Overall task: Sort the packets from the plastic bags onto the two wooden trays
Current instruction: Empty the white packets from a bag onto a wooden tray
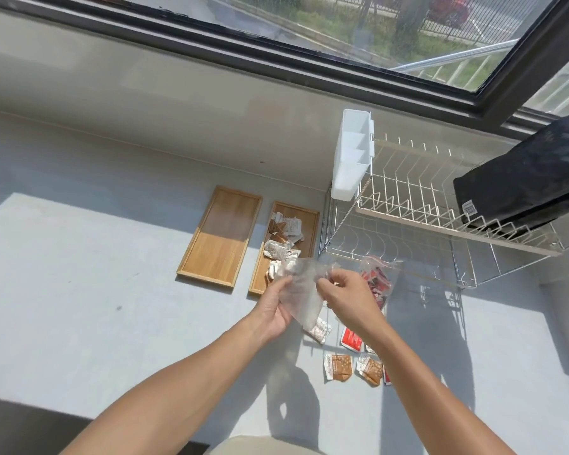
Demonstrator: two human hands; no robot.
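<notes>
Your left hand (276, 307) and right hand (339, 293) both pinch the bag (301, 290) just beside the filled tray (309, 215), apparently to empty it there.

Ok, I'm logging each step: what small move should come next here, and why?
Probably set the clear plastic bag aside. Both the left hand and the right hand grip it and it looks empty, while loose brown packets and a red packet lie on the counter, and the left tray holds nothing.
</notes>
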